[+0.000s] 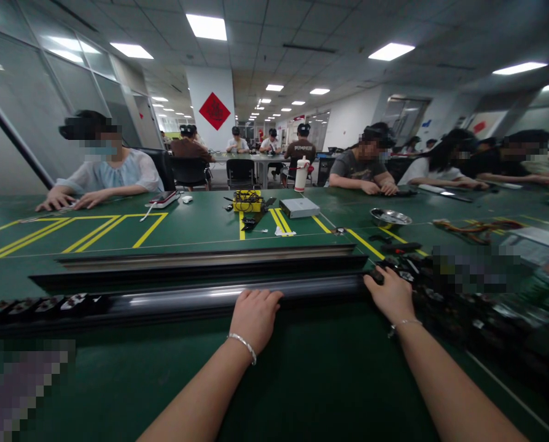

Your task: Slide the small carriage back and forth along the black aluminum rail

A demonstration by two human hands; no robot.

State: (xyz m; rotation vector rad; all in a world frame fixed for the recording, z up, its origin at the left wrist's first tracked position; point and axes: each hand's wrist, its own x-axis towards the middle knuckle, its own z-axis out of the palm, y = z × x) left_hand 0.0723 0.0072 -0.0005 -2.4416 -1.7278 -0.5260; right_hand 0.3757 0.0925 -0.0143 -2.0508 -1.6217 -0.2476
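A long black metal rail (173, 301) lies across the green table (302, 374) in front of me, with two more rails (201, 261) stacked behind it. My left hand (255, 316) rests on the front rail near its middle, fingers curled over its top. At the rail's right end my right hand (391, 294) is closed around the end, beside a heap of small black parts (444, 294). Several small black and white pieces (39, 304) sit in the rail's left end.
Yellow floor-style lines mark the table. A yellow box (248, 201), a grey box (299, 207), a metal bowl (389, 217) and a white bottle (301, 174) stand further back. Other people sit around the table's far side and at rear desks.
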